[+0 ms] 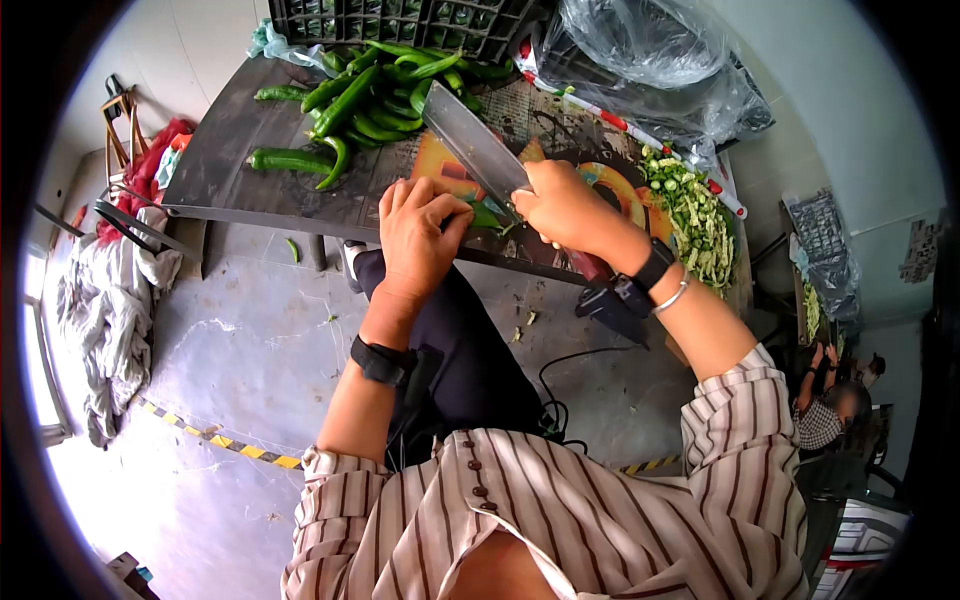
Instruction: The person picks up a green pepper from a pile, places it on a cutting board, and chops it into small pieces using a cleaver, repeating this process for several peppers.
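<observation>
My right hand is closed round the handle of a cleaver, its broad blade slanting up and to the left over the table. Close to the front edge, my left hand has its fingers curled and pressed onto a green chili pepper. The pepper's free end sticks out to the right, near the cleaver's heel. Behind both hands lies a heap of whole green chili peppers. To the right of my right hand is a pile of cut pepper pieces.
A black plastic crate stands behind the heap. Clear plastic bags lie at the back right, beside a red and white rod. Crumpled cloth is on the floor at left. Another person sits far right.
</observation>
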A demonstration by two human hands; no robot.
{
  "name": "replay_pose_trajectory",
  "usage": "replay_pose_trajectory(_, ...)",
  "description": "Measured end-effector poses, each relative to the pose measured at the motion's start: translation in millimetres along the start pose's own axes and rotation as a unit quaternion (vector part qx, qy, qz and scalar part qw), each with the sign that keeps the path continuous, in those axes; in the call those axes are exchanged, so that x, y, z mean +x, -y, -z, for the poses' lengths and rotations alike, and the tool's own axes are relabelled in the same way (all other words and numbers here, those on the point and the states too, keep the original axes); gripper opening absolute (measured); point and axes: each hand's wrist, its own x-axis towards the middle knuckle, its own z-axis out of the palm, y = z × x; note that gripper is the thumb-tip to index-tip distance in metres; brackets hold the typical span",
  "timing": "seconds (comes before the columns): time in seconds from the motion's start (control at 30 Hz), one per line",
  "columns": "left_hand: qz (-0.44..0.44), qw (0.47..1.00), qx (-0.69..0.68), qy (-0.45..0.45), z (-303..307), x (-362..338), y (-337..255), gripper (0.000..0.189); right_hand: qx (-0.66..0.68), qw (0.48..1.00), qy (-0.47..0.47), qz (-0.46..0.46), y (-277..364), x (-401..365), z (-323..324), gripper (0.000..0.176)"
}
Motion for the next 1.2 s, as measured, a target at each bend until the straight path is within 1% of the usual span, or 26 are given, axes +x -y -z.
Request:
replay_pose_trajectory(0.03,-0.001,1.000,0.000,0.004,-1,0,0,0.006,0.038,0.998,0.001,-0.047,6,-4,4,0.017)
replay_pose_trajectory(0.1,-0.004,1.000,0.001,-0.004,-1,0,1,0.006,0.049,0.997,0.015,-0.060,9,-10,4,0.016)
replay_pose_trajectory(0.17,0.001,1.000,0.003,0.006,0,1,0,0.006,0.051,0.993,0.039,-0.096,9,-12,1,0.016)
replay_pose_trajectory(0.3,0.016,1.000,-0.001,0.025,2,0,-1,0.007,0.029,0.993,0.050,-0.102,7,-11,-4,0.016)
replay_pose_trajectory(0.33,0.019,0.999,-0.002,0.027,1,-1,0,0.007,0.011,0.994,0.055,-0.095,11,-11,-1,0.019)
replay_pose_trajectory(0.37,0.011,1.000,-0.002,0.014,0,-1,0,0.006,-0.004,0.994,0.060,-0.089,14,-10,0,0.023)
replay_pose_trajectory(0.4,0.003,1.000,-0.002,-0.001,-1,0,0,0.006,-0.002,0.994,0.062,-0.092,16,-10,2,0.023)
replay_pose_trajectory(0.47,0.003,1.000,-0.006,0.000,-2,1,1,0.006,-0.054,0.997,0.046,-0.036,17,-4,2,0.022)
replay_pose_trajectory(0.5,0.002,1.000,-0.010,0.000,-2,0,1,0.006,-0.050,0.997,0.049,-0.037,17,0,-3,0.022)
replay_pose_trajectory(0.57,0.007,1.000,-0.003,0.014,-1,-2,2,0.006,-0.070,0.996,0.027,-0.047,17,7,-9,0.020)
replay_pose_trajectory(0.6,0.008,1.000,0.005,0.021,-1,0,2,0.007,-0.173,0.972,-0.051,0.147,-11,13,-24,0.022)
replay_pose_trajectory(0.63,0.003,1.000,0.007,0.014,-1,2,3,0.007,-0.097,0.994,-0.030,0.048,4,18,-22,0.023)
replay_pose_trajectory(0.7,0.005,1.000,-0.002,0.020,-1,-1,5,0.007,-0.149,0.982,-0.061,0.099,-7,29,-28,0.022)
replay_pose_trajectory(0.73,0.006,1.000,0.001,0.018,-1,0,4,0.007,-0.154,0.981,-0.063,0.104,-1,27,-22,0.022)
replay_pose_trajectory(0.8,0.004,1.000,0.000,0.001,-2,-2,2,0.007,-0.016,1.000,-0.001,-0.027,8,19,-10,0.019)
replay_pose_trajectory(0.83,0.003,1.000,0.001,-0.006,-2,-1,2,0.006,-0.020,1.000,-0.003,-0.023,6,16,-8,0.019)
replay_pose_trajectory(0.9,0.010,1.000,-0.006,-0.003,-3,-1,2,0.006,0.013,1.000,-0.007,-0.025,-1,9,-7,0.017)
replay_pose_trajectory(0.97,0.004,1.000,-0.012,-0.008,-3,-1,2,0.006,0.009,1.000,-0.018,-0.018,11,-4,0,0.016)
replay_pose_trajectory(1.03,0.005,1.000,-0.007,-0.004,-4,0,1,0.006,0.044,0.997,0.023,-0.063,15,-9,2,0.016)
replay_pose_trajectory(1.07,0.002,1.000,-0.007,-0.007,-4,-1,1,0.006,0.021,0.997,0.031,-0.062,14,-10,1,0.016)
replay_pose_trajectory(1.2,-0.005,1.000,-0.014,-0.020,-1,0,-1,0.006,0.032,0.994,0.055,-0.090,15,-10,-4,0.015)
